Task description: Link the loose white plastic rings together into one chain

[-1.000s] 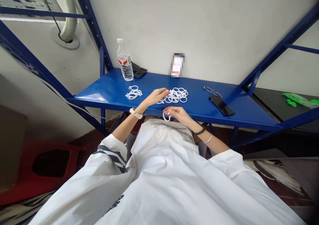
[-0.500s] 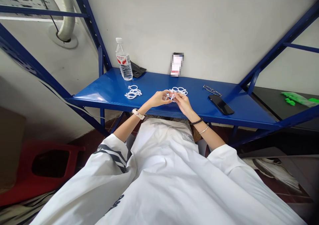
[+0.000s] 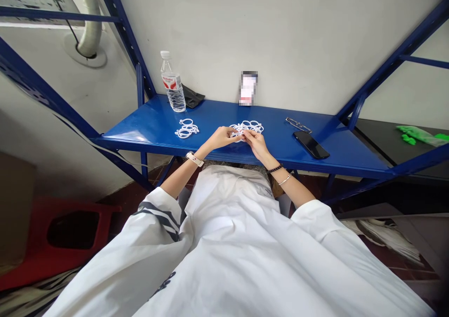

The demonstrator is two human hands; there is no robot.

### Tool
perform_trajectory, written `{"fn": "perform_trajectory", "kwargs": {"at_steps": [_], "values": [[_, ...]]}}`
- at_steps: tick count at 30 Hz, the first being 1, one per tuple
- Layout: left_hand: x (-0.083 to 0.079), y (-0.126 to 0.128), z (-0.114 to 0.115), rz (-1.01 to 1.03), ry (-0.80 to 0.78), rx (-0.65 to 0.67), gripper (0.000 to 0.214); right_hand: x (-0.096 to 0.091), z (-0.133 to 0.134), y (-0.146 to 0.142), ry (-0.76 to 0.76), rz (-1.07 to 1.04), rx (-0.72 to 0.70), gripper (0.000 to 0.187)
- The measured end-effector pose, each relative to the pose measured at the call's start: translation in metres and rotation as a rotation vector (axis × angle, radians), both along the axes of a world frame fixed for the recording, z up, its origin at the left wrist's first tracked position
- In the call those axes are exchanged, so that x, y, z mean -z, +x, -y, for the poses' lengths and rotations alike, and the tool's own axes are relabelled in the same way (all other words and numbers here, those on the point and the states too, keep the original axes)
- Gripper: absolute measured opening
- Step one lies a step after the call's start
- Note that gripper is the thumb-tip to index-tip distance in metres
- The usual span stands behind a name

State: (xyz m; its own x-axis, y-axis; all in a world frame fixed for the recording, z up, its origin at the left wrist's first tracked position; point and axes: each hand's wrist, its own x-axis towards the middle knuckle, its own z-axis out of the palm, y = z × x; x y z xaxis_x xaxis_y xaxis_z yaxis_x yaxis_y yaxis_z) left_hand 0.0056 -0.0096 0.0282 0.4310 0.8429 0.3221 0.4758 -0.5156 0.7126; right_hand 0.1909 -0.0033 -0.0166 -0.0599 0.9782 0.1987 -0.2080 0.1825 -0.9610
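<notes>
Both my hands meet over the front edge of the blue table [image 3: 217,116]. With thumb and fingers, my left hand [image 3: 222,138] grips a thin white plastic ring [image 3: 237,133]. My right hand [image 3: 255,141] pinches the same ring from the other side; my fingers partly cover it. Just behind my hands lies a pile of white plastic rings [image 3: 253,125], each with a small knob, like looped cable ties. A second group of such rings [image 3: 187,129] rests to the left, apart from my hands.
A water bottle [image 3: 173,85] and a black pouch [image 3: 192,96] stand at the back left. A phone [image 3: 248,89] leans on the wall. On the right lie glasses [image 3: 298,125] and a black phone [image 3: 311,145]. Blue metal posts [image 3: 128,41] frame the table; a red stool [image 3: 101,228] is lower left.
Both hands stay close together at the same spot, their fingers shifting slightly on the ring. The whole view has tilted a little; the things on the table have not moved.
</notes>
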Motion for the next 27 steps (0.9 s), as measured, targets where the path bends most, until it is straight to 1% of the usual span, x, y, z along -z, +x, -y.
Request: {"fn": "perform_trajectory", "kwargs": {"at_steps": [5,8,14,20,27], "values": [[0.0,-0.001,0.0,0.096,-0.15,0.05,0.054,-0.001,-0.001,0.002,-0.02,-0.035,-0.016,0.041],[0.002,-0.002,-0.002,0.128,-0.188,0.055,0.056,-0.001,-0.001,0.002,-0.028,-0.066,-0.021,0.036],[0.003,-0.003,-0.005,0.128,-0.174,0.042,0.055,0.0,-0.003,0.002,-0.064,-0.091,-0.011,0.029],[-0.003,-0.005,-0.001,0.106,-0.154,0.047,0.063,-0.001,-0.003,0.003,-0.048,-0.066,-0.038,0.03],[-0.008,-0.003,0.006,0.09,-0.106,0.032,0.061,-0.001,-0.005,0.003,-0.041,-0.052,-0.047,0.034]]}}
